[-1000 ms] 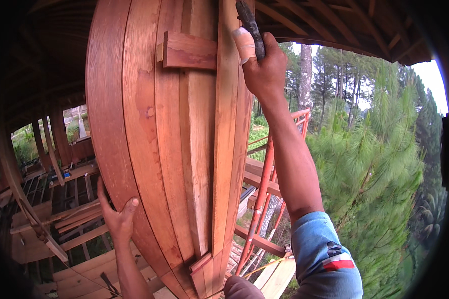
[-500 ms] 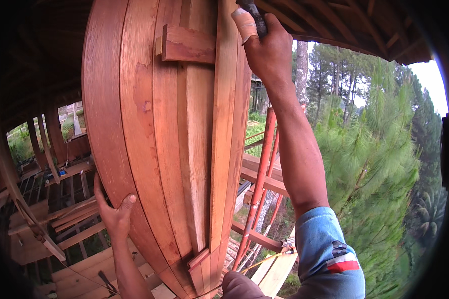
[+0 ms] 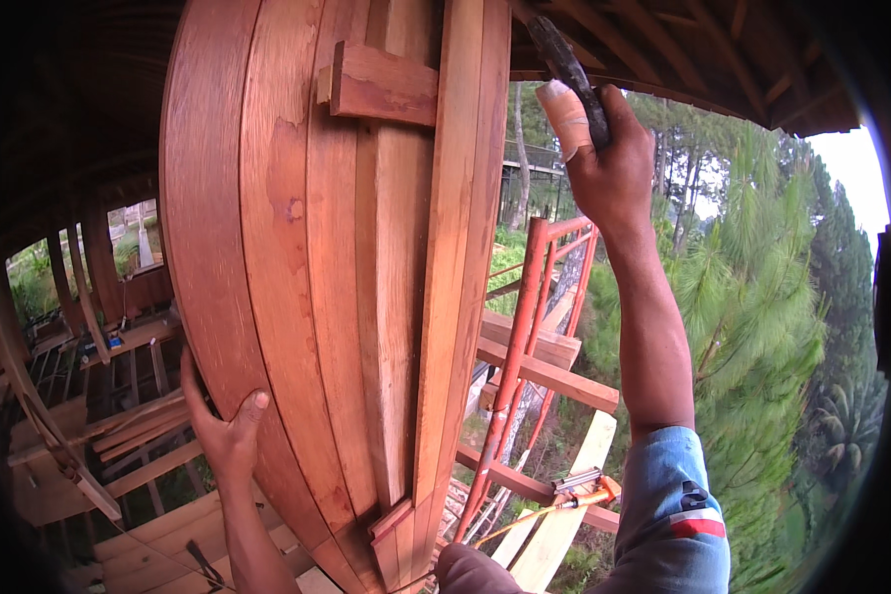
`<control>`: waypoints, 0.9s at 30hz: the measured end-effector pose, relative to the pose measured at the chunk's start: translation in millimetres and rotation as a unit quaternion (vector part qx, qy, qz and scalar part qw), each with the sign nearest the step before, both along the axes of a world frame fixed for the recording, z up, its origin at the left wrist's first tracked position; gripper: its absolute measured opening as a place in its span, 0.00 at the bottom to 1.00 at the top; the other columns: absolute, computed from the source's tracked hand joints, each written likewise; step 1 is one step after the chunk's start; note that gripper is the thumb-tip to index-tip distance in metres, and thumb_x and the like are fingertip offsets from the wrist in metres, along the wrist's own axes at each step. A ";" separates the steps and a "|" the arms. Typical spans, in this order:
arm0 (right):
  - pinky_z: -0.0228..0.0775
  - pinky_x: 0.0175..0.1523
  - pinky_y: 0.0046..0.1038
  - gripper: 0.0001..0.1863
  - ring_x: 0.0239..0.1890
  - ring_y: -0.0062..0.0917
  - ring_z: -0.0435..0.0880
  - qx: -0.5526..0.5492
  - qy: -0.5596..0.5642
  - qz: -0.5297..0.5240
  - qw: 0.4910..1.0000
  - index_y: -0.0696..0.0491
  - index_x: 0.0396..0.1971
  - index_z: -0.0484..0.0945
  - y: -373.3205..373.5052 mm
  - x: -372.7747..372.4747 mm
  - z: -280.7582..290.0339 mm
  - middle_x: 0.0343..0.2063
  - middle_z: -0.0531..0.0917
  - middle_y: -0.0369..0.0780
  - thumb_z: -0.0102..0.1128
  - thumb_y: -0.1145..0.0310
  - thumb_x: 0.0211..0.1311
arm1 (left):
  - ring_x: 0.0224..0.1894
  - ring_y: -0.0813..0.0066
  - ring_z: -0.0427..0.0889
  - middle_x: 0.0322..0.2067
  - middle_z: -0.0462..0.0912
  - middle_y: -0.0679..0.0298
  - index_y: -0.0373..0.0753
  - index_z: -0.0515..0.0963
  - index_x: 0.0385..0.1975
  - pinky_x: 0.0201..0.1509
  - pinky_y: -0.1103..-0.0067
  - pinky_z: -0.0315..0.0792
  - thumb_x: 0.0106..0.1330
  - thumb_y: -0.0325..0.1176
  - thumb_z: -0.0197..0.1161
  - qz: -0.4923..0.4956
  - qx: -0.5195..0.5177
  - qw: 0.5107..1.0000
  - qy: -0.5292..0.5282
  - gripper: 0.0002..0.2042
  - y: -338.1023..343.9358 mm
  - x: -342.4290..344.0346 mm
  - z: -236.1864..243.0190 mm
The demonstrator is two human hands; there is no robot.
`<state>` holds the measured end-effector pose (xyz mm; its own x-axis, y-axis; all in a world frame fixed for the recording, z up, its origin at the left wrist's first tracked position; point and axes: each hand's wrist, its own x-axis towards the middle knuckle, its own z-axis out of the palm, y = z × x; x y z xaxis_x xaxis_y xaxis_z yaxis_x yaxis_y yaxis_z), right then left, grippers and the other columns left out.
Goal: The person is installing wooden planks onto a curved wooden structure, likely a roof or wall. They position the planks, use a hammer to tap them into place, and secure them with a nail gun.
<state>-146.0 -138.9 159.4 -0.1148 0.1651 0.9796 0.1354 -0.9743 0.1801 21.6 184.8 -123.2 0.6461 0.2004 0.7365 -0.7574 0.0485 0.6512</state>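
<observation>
A tall curved panel of reddish planks (image 3: 277,228) fills the middle of the head view, with a short wooden block (image 3: 384,83) across its upper part and a long narrow batten (image 3: 446,208) down its right side. My left hand (image 3: 223,421) grips the panel's lower left edge, thumb on the face. At upper right my right hand (image 3: 612,168) holds a dark curved tool (image 3: 562,61), clear of the panel's right edge in the picture. A pale wrapping, seemingly on a finger, shows beside the tool.
Red scaffolding (image 3: 513,366) with crossbeams and pale boards (image 3: 574,495) stands at right below the panel; an orange and metal tool (image 3: 584,487) lies on it. Timber framing and loose boards (image 3: 148,535) are at left, over open joists (image 3: 148,366). A dark roof is overhead, pine trees beyond.
My right hand has moved right and slightly down with the dark tool, away from the batten's upper end. My left hand stays on the panel's edge.
</observation>
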 end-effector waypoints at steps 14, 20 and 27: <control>0.74 0.32 0.40 0.30 0.23 0.40 0.86 0.006 0.021 -0.075 0.997 0.60 0.29 0.78 10.3 -11.6 14.0 0.17 0.81 0.48 0.63 0.42 0.67 | 0.70 0.56 0.66 0.70 0.61 0.50 0.36 0.50 0.76 0.73 0.62 0.64 0.49 0.51 0.82 -0.053 -0.033 0.998 0.008 0.59 -3.8 -2.6 -0.4; 0.74 0.32 0.40 0.28 0.24 0.46 0.85 0.005 0.034 -0.043 0.998 0.60 0.33 0.79 8.8 -26.9 0.6 0.17 0.81 0.49 0.64 0.44 0.67 | 0.70 0.56 0.67 0.70 0.61 0.48 0.34 0.49 0.76 0.72 0.62 0.64 0.49 0.51 0.82 -0.001 -0.002 1.000 -0.007 0.59 2.0 2.0 -4.6; 0.73 0.33 0.37 0.29 0.24 0.36 0.84 0.052 0.085 -0.030 0.995 0.61 0.37 0.81 9.5 -49.2 -9.0 0.19 0.82 0.46 0.63 0.43 0.67 | 0.71 0.55 0.65 0.70 0.61 0.48 0.36 0.50 0.76 0.73 0.61 0.63 0.48 0.52 0.83 -0.015 -0.004 1.000 0.011 0.59 4.0 -5.4 1.5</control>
